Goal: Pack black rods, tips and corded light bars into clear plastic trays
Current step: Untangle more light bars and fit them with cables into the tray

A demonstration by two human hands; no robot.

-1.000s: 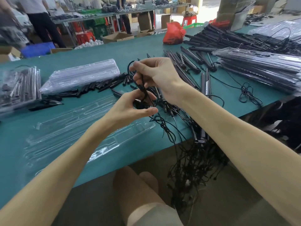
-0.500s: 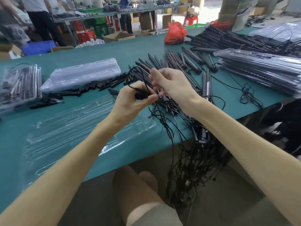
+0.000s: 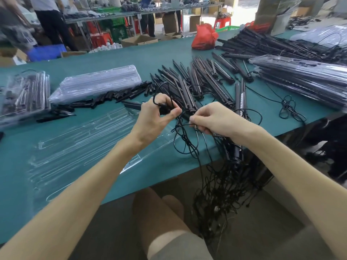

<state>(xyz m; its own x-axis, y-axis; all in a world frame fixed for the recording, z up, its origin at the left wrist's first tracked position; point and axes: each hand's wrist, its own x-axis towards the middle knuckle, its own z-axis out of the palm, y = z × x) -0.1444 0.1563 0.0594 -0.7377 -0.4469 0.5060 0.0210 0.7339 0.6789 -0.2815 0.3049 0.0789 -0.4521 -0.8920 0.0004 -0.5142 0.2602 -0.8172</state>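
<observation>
- Left hand (image 3: 157, 113): fingers and thumb curled tight round a small coil of cord (image 3: 165, 109), with one loop standing up over the knuckles. Held above the table (image 3: 159, 53), at the far right end of the clear tray (image 3: 80, 147).
- Right hand (image 3: 214, 119): fingers curled, pinching the free cord (image 3: 185, 147) at the fingertips, low and near the table edge.
- Change: a second ago the right hand was up above the left, drawing cord upward. Half a second ago the two hands were nearly touching. Now the right has dropped down and out to its own side, the left has lifted farther up the table, and the hands are apart with cord running between them.
- Below that run a slack, knotted loop lies on the green surface; the rest trails into the tangle of cords (image 3: 225, 186) hanging off the edge.
- Reading: another turn looks to have gone onto the coil, with the right hand fetching more length. The winding seems unfinished, since much cord is loose.
- Which of the light bars (image 3: 199, 85) this cord belongs to I cannot tell; they lie fanned out just beyond the hands.
- The clear tray in front holds nothing I can make out, so packing of this piece has not begun.
- The tips (image 3: 122, 95) are in a row past the tray, beside a stack of trays (image 3: 97, 84).
- Filled trays (image 3: 308, 76) are piled well off to the right.
</observation>
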